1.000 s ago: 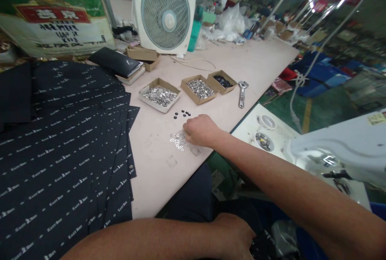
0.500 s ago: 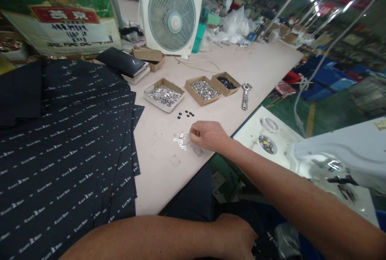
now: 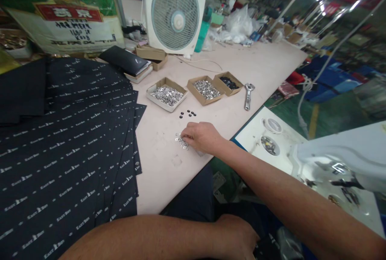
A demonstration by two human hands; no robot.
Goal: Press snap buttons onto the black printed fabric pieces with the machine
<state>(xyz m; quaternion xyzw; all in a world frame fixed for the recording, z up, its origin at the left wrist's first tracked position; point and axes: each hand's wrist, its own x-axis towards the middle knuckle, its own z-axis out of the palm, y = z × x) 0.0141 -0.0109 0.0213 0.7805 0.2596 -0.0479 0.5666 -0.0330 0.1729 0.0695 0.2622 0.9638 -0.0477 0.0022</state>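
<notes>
My right hand (image 3: 200,137) rests on the pale table (image 3: 256,63), fingers curled down onto a small pile of silver rings (image 3: 181,142). Whether it grips any ring is hidden. Just beyond it lie a few loose black studs (image 3: 187,113). My left hand (image 3: 238,238) sits low at the bottom edge, below the table, curled over dark fabric in my lap. A fanned stack of black fabric pieces (image 3: 66,139) with white lettering covers the table's left side.
Three small cardboard trays hold silver parts (image 3: 167,94), more silver parts (image 3: 205,89) and black parts (image 3: 228,82). A wrench (image 3: 248,96) lies to their right. A white fan (image 3: 175,11) stands behind. A white press machine (image 3: 340,159) stands at the right.
My right hand has shifted slightly left and lowered its fingers onto the pile of silver rings; half a second ago it was lifted in a loose fist. My left hand has stayed put.
</notes>
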